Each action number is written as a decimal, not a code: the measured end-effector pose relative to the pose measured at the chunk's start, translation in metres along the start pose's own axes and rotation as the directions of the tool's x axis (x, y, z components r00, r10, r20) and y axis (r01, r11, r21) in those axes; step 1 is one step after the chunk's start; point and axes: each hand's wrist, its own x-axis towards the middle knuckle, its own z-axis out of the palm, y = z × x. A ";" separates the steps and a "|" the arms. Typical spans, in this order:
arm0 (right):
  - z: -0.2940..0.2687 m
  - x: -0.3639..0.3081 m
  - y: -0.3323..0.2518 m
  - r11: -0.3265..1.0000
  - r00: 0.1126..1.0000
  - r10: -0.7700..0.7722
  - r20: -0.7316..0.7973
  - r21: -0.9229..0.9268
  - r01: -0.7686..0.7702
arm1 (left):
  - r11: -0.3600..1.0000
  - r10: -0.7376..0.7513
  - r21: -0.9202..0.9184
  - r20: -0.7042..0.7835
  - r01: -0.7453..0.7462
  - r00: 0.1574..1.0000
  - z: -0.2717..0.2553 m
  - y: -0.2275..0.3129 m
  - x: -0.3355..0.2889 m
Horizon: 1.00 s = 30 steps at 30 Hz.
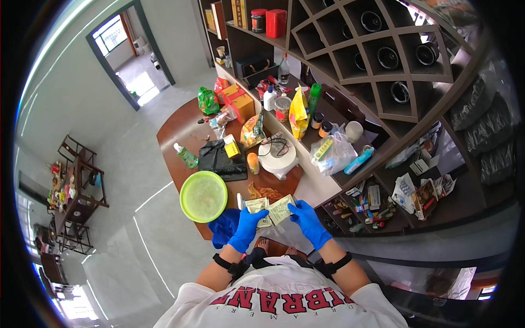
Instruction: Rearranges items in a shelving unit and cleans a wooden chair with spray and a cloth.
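Your gloved left hand (249, 225), at the lower centre of the frame, is closed with thumb and fingers pinching a pale green packet (257, 206); another pale piece shows just below it, though you cannot tell whether that is separate. Your gloved right hand (307, 223), just to the right of it in the frame, is likewise closed, gripping the edge of a second packet (281, 209), flat and printed, which is tilted up toward the right. The two packets sit side by side in the centre of the frame, their near edges close together, above the lower edge of the brown table (180, 131). Directly above them in the frame lies a crumpled orange-brown item (268, 192), and to the left of your left hand is a dark blue cloth (223, 228), partly below the lime-green basin (203, 197). Farther up the tabletop you have a black bag (214, 157), a green spray bottle (186, 156), an orange bottle (252, 163) and a round white appliance (278, 158) with a black cord on it. A tied clear plastic bag (334, 156) rests right of centre, beside a light blue bottle (359, 160).
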 end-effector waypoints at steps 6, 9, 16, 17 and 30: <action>-0.004 0.007 0.003 0.830 0.899 -0.427 -0.096 -0.436 0.348 | 0.998 0.010 0.057 -0.043 -0.008 0.999 0.006 -0.006 0.001; 0.012 -0.013 -0.023 0.356 0.485 -0.874 0.032 -0.637 0.683 | 0.977 -0.192 -0.068 0.117 0.200 0.974 -0.002 -0.005 0.001; 0.009 -0.027 0.014 -0.117 0.407 -0.669 0.622 -0.628 0.769 | 0.807 -0.276 -0.415 0.363 0.420 0.890 0.021 0.010 0.002; 0.007 -0.027 0.017 -0.155 0.395 -0.668 0.631 -0.637 0.755 | 0.503 -0.178 -0.650 0.567 0.570 0.804 0.019 0.008 0.002; -0.006 -0.033 0.007 0.100 0.487 -0.776 0.400 -0.685 0.722 | 0.881 -0.283 -0.284 0.327 0.379 0.902 0.021 0.005 0.003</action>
